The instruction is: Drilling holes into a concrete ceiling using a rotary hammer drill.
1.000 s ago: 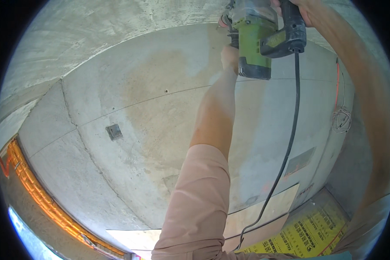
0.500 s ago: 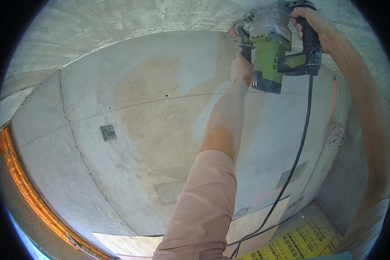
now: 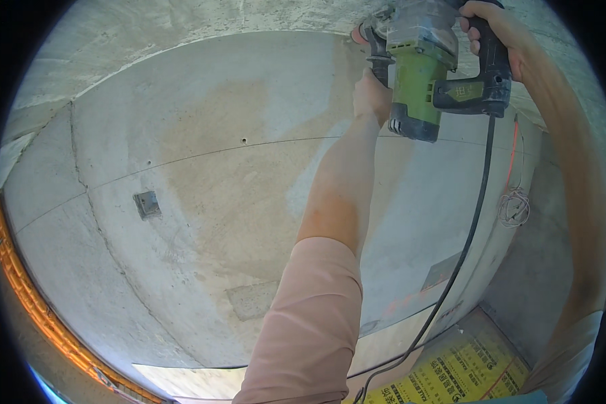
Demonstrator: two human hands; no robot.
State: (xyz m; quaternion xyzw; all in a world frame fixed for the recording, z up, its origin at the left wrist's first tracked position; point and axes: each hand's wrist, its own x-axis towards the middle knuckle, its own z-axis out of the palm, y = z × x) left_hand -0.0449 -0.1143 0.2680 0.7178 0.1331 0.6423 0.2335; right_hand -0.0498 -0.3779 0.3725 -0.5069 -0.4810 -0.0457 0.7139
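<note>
A green and black rotary hammer drill (image 3: 419, 86) is raised overhead at the upper right, close to where the wall meets the ceiling. My left hand (image 3: 372, 95) wraps round its black side handle (image 3: 382, 65). Round the black rear handle (image 3: 495, 64) my right hand (image 3: 497, 30) is closed, arm stretched up along the right side. By the drill's front end shows a small reddish round piece (image 3: 359, 34); whether the tool touches it I cannot tell. From the rear handle a black power cord (image 3: 475, 229) hangs down past my left sleeve.
The concrete wall (image 3: 229, 222) has a recessed box (image 3: 147, 205), small holes and a long crack. Orange conduits (image 3: 30, 296) curve along the lower left. A coiled white cable (image 3: 514, 207) hangs at the right. Yellow printed sheeting (image 3: 464, 370) covers floor at the lower right.
The view has shifted a little, so the wall marks sit further left and slightly higher. Both hands keep their hold on the drill, which appears slightly higher in view.
</note>
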